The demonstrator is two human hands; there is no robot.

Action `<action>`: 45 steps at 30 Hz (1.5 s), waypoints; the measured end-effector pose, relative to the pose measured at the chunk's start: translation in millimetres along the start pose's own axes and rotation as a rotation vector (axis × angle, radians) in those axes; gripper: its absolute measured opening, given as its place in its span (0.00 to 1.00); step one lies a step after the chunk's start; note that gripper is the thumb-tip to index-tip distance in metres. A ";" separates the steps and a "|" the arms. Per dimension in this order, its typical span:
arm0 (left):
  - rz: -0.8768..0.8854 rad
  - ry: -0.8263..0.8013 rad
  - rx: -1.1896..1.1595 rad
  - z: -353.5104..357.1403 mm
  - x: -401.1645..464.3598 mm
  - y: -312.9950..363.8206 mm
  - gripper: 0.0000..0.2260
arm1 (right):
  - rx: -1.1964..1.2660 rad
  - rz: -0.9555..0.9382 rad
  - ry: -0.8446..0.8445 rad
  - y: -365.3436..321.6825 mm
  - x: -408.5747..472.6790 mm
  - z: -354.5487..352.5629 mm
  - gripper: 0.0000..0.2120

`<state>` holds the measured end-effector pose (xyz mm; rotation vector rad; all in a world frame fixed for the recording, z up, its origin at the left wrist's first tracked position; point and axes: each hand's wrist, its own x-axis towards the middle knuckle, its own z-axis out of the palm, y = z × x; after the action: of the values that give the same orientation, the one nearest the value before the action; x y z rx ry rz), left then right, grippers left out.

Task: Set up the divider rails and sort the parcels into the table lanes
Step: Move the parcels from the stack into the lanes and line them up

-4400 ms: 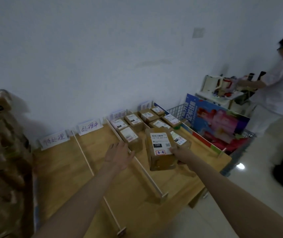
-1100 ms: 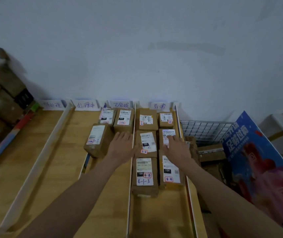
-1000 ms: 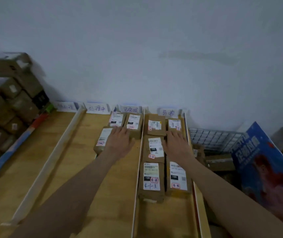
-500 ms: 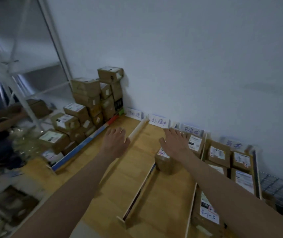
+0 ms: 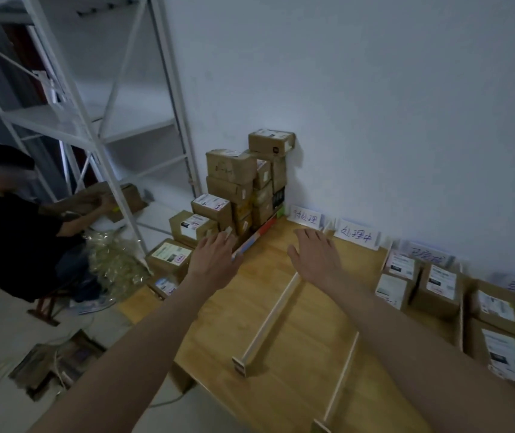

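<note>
Both my hands are stretched out, empty, with fingers spread. My left hand (image 5: pixel 215 260) hovers over the table's left edge, just in front of a stack of brown parcels (image 5: pixel 243 189). My right hand (image 5: pixel 314 256) hangs above the wooden table (image 5: pixel 268 310), over the far end of a divider rail (image 5: pixel 268 320). A second rail (image 5: pixel 342 376) lies to its right. Sorted parcels (image 5: pixel 437 285) with white labels fill the right lanes. Handwritten lane cards (image 5: pixel 356 237) stand along the wall.
A person in a black shirt (image 5: pixel 12 232) sits at the left, handling a box by a white metal shelf frame (image 5: pixel 100 120). More labelled parcels (image 5: pixel 168 257) lie low beside the table's left edge. Cables and clutter (image 5: pixel 53 367) cover the floor at lower left.
My view has swung left from the right lanes to the parcel stack. Both hands came off the sorted parcels and moved left, still holding nothing.
</note>
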<state>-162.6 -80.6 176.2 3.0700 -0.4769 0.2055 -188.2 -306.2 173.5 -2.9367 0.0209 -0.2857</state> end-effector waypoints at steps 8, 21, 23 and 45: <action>-0.009 0.000 -0.010 17.2 51.9 -74.6 0.18 | 0.033 -0.028 0.023 -58.5 76.6 40.7 0.19; -0.029 -0.008 0.057 20.5 216.8 -177.2 0.24 | 0.120 0.083 -0.015 -88.6 250.0 72.6 0.19; -0.020 0.012 0.052 18.1 238.7 -185.6 0.24 | 0.125 0.102 -0.013 -90.1 270.3 71.7 0.21; 0.117 0.023 -0.194 30.3 478.6 -258.5 0.25 | 0.510 0.532 0.051 -126.6 435.7 79.6 0.18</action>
<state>371.7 20.5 208.6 2.8511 -0.6356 0.1854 254.0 -181.0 203.5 -2.3088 0.6255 -0.2355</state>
